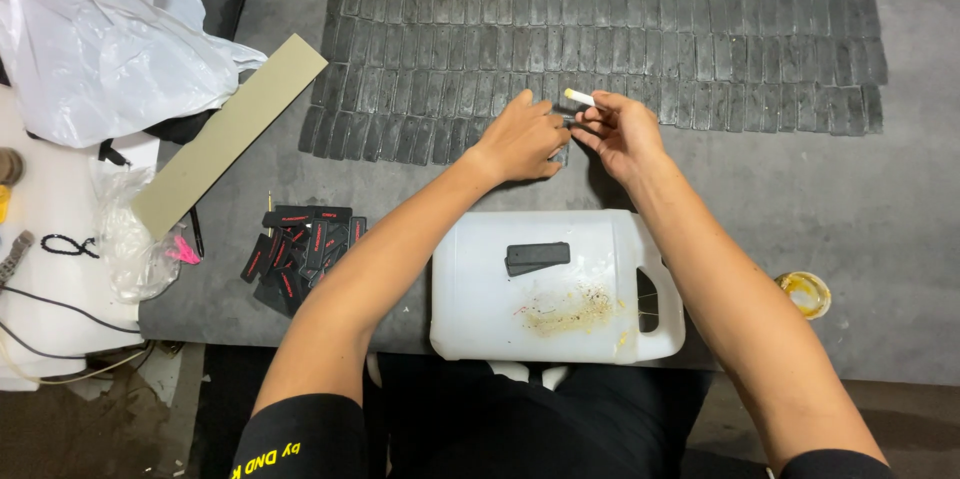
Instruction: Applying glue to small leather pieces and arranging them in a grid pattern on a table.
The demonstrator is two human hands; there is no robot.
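Left hand (520, 142) rests on rows of dark tiles (600, 49) on a grey desk (880, 239); right hand (622, 131) pinches a small white stick (579, 97). A white jug (470, 299) lies nearer, a black piece (537, 258) on it.

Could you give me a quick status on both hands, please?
Left hand flat on dark rectangular pieces. Right hand pinching small white stick. Nothing in the way.

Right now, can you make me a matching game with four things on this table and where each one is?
Things:
1. white jug
2. small yellow-stained cup
3. beige flat strip
4. pale stick

Places:
A. in the right hand
B. far right, near the table edge
C. lying on its side between the arms
D. slanting at the left, beside the dark tiles

Pairs: 1-C, 2-B, 3-D, 4-A
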